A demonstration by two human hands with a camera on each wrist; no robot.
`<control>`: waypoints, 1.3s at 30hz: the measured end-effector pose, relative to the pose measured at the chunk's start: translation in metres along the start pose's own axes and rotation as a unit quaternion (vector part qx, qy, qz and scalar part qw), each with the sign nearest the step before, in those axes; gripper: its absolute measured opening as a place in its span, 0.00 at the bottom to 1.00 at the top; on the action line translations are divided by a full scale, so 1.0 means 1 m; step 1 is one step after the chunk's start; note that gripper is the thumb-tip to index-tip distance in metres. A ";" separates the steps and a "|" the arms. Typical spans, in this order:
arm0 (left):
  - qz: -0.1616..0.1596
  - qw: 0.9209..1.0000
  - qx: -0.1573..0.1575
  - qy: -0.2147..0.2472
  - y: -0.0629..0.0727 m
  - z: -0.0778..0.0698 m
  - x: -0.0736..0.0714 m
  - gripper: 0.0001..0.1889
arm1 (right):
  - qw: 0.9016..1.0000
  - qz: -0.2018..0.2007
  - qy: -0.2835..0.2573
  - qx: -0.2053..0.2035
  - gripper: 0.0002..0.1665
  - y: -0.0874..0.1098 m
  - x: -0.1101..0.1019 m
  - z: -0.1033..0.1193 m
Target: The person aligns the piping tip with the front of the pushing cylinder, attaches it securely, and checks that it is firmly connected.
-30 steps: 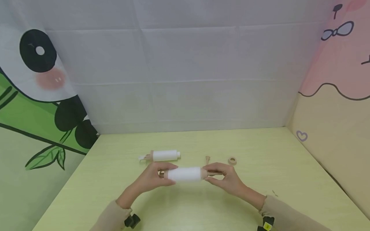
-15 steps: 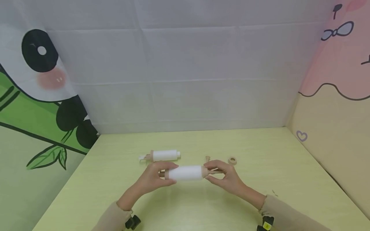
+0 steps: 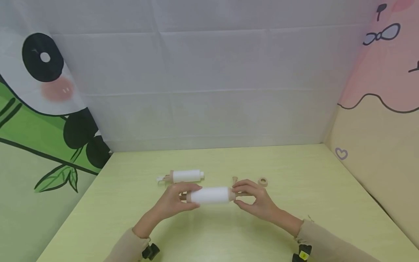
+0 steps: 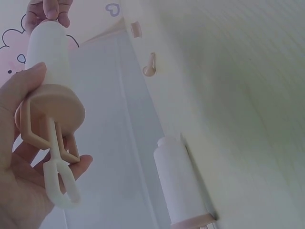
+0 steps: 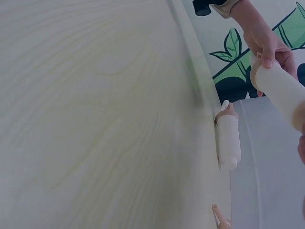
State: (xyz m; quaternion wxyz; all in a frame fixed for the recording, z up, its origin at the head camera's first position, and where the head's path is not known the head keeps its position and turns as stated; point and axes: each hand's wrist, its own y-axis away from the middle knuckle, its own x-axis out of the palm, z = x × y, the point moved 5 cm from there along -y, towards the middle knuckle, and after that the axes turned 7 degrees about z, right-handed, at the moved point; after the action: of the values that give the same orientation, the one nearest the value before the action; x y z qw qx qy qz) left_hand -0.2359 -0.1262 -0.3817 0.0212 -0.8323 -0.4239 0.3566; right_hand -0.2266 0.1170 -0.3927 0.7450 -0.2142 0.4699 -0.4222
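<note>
An icing syringe (image 3: 210, 195) with a white barrel is held level above the table. My left hand (image 3: 176, 198) grips its left end, thumb and fingers on opposite sides of the barrel. Past that hand, in the left wrist view, stick out tan finger loops (image 4: 35, 126) and a white plunger with a looped handle (image 4: 61, 183). With its fingertips my right hand (image 3: 258, 200) pinches the tan collar (image 3: 232, 194) at the other end. A slim tan nozzle (image 3: 243, 194) points from the collar toward that palm. In the right wrist view most of my right hand is out of frame.
A second icing syringe (image 3: 186, 176) lies on the pale table (image 3: 137, 163) behind my left hand. Behind the right hand lie a small tan nozzle (image 3: 235, 179) and a tan ring (image 3: 263, 182). A white cloth wall (image 3: 209, 109) stands behind, with printed panels at both sides.
The held syringe has risen slightly. My right fingertips have shifted a little along and around the collar; the left hand keeps its grip.
</note>
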 end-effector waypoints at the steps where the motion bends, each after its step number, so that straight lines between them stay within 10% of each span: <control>1: -0.001 1.000 0.002 -0.003 0.000 0.000 0.000 0.21 | 1.000 0.001 0.001 -0.004 0.24 0.000 0.000 0.000; 17: -0.006 0.999 0.016 -0.036 0.005 -0.008 -0.002 0.22 | 1.000 0.011 0.018 0.021 0.22 -0.018 -0.003 0.031; 39: -0.039 0.998 0.017 -0.050 -0.010 0.005 0.002 0.23 | 1.000 0.010 0.010 -0.002 0.25 -0.009 -0.008 -0.010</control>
State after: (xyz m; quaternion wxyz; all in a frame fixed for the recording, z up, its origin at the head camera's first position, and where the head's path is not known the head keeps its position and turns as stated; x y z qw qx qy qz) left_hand -0.2451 -0.1198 -0.3835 0.0285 -0.7956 -0.4506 0.4041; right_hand -0.2409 0.1195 -0.3872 0.7437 -0.2072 0.4805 -0.4160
